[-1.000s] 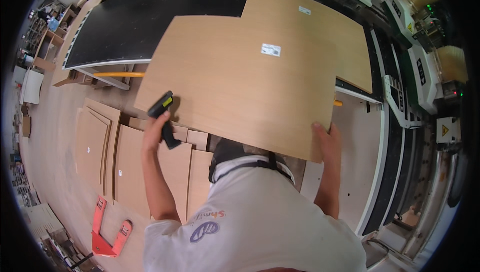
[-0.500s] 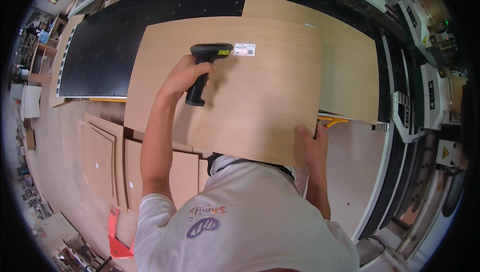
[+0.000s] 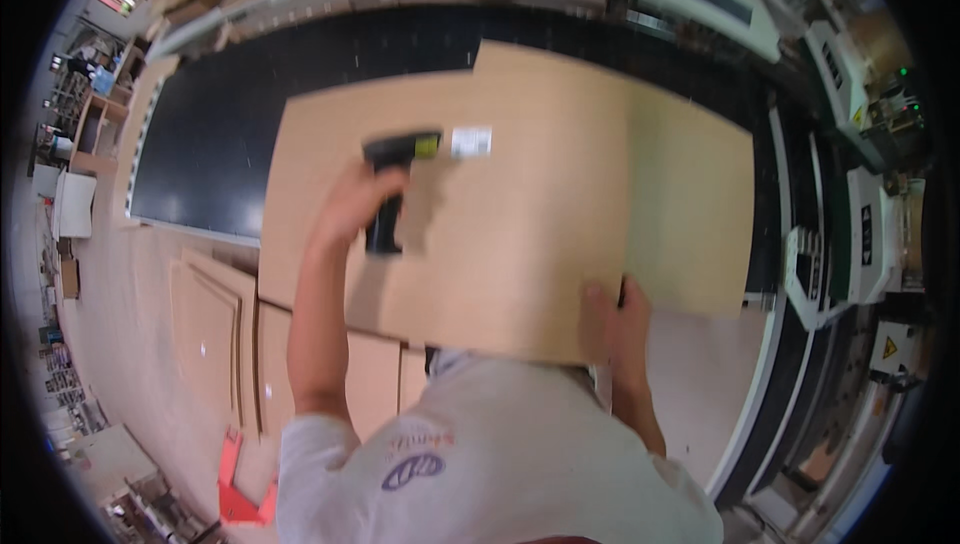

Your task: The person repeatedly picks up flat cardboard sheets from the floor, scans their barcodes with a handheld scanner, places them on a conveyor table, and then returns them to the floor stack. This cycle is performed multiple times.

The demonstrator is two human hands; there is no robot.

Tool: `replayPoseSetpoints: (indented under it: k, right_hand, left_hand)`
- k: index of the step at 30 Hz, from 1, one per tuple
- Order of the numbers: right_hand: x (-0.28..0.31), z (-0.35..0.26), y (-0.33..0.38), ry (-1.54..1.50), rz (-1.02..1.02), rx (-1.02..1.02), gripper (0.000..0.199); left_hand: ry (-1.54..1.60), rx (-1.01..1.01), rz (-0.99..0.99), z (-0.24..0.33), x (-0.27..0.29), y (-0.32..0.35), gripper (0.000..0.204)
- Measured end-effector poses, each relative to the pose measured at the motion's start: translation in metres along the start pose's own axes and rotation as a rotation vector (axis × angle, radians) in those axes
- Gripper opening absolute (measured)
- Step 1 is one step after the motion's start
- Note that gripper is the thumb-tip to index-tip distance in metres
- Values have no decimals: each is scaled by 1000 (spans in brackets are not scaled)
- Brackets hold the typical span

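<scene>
In my left hand (image 3: 352,202) is a black handheld barcode scanner (image 3: 388,184), upright by its grip, its head turned toward a white label (image 3: 471,142). That label sticks to a large light-wood panel (image 3: 500,244) in front of my body. My right hand (image 3: 615,322) grips the panel's near right edge, thumb on top and the other fingers hidden. A second wood panel (image 3: 690,194) lies behind it to the right, on the black machine table (image 3: 300,64). Motion blurs the scanner and both hands somewhat.
Several wood panels (image 3: 205,334) with small labels stand on the left, above a red metal piece (image 3: 240,489) on the floor. White machine units (image 3: 860,234) line the right side. A shelf (image 3: 100,129) stands at far left.
The whole scene sits lower in the picture. The scanner has shifted slightly left relative to the label, leaving a wider gap. Both hands keep their holds.
</scene>
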State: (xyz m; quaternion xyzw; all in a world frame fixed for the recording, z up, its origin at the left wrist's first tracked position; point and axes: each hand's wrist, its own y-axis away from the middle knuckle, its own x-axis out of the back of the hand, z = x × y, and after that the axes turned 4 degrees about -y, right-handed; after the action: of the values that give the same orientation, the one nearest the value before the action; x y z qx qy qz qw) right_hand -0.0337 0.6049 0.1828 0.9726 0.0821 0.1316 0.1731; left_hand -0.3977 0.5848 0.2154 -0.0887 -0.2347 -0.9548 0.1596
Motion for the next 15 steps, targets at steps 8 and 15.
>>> replayPoseSetpoints:
  k: [8, 15]
  right_hand:
    - [-69, 43, -63, -98, -150, 206, 21]
    - [-11, 18, -136, 123, -431, 432, 21]
  left_hand:
    - [335, 165, -36, -70, -45, 117, 40]
    - [991, 10, 638, -132, -119, 102, 29]
